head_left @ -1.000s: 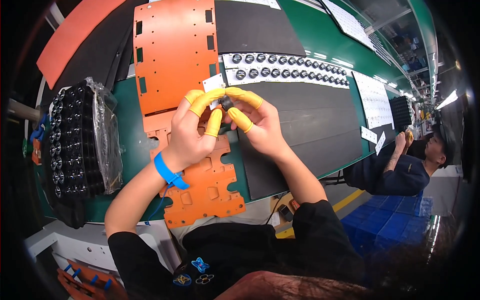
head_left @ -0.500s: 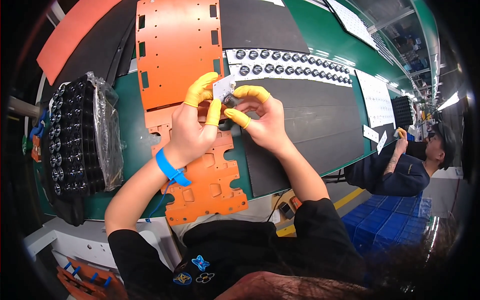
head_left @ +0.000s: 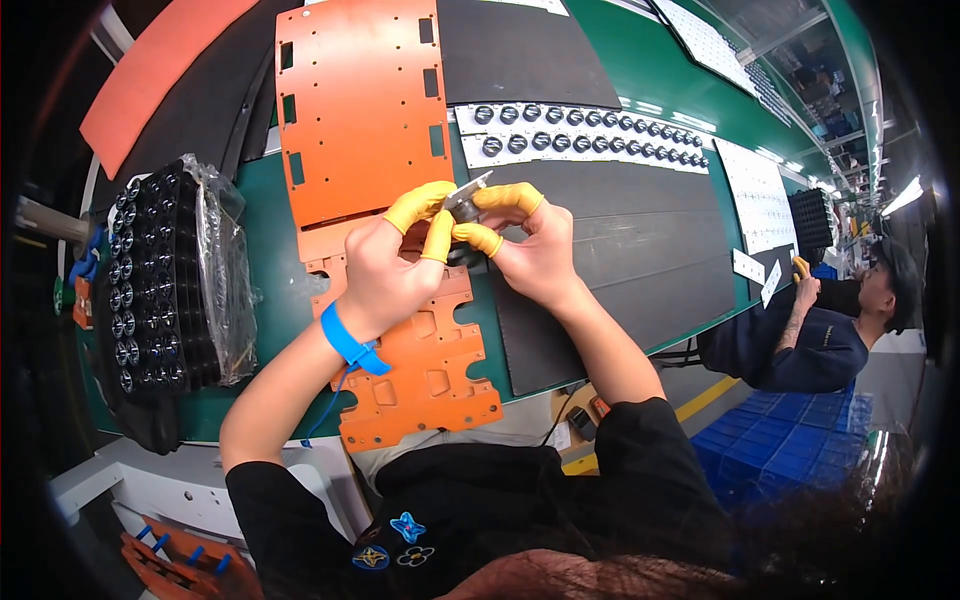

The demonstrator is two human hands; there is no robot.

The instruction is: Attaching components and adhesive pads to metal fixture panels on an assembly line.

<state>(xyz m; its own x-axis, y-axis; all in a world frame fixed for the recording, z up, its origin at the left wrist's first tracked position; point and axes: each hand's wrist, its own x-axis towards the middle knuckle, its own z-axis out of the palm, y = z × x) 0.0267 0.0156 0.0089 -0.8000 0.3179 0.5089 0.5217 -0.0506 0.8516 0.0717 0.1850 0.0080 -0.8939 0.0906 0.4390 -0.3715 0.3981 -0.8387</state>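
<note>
Yellow finger cots cover the thumb and fingertips of my left hand [head_left: 390, 265] and my right hand [head_left: 530, 250]. Between them, over the orange fixture, both hands pinch a small white board [head_left: 468, 188] with a dark, rounded part on its underside. The board is tilted almost edge-on, and fingertips partly hide it. Beneath my hands lies the lower orange plate [head_left: 425, 345] with cut-outs; the flat upper orange plate [head_left: 365, 110] with slots adjoins it on the far side. A blue wrist strap [head_left: 350, 340] with a cord circles my left wrist.
Left stands a stack of black trays [head_left: 155, 285] with shiny round parts, beside crumpled clear plastic [head_left: 222, 270]. Right of my hands lies a black mat [head_left: 610, 250]; beyond it, white strips [head_left: 465, 120] carry black round parts. A co-worker [head_left: 800, 340] handles something at far right.
The small board has turned from showing its white face to nearly edge-on, and both hands have lowered slightly with it. The whole view has shifted a little.
</note>
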